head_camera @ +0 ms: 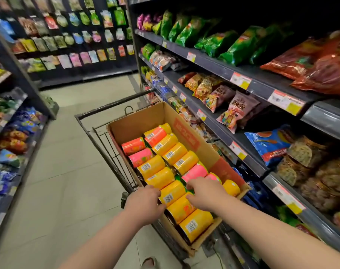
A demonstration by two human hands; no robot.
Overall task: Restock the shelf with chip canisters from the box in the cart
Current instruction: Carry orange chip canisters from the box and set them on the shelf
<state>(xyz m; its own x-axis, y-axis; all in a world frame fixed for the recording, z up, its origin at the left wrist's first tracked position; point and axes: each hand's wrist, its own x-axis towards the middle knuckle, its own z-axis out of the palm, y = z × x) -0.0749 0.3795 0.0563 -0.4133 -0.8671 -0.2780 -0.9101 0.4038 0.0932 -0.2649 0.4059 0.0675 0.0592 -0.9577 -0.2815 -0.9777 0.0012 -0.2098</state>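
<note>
A: Where are the hands sitting?
B: Both arms are reaching into the box [138, 121]; the left hand [146, 202] and right hand [204, 193] are curling, half open, over one yellow canister [172, 192] lying inside it

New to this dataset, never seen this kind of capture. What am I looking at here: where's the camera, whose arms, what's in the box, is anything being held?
There is no robot here. The single picture comes from a wide-angle camera worn on a person's head, looking forward and down, so the two bare arms coming in from the bottom are the wearer's own.

The scene is a shop aisle. A cardboard box sits in a black wire cart, and chip canisters lie on their sides in it, mostly yellow, some pink or orange. The shelf on the right holds bagged snacks.

The left hand and the right hand both rest on one yellow canister near the box's near end, one at each side. It has not been lifted; whether the fingers have closed on it is not clear.
</note>
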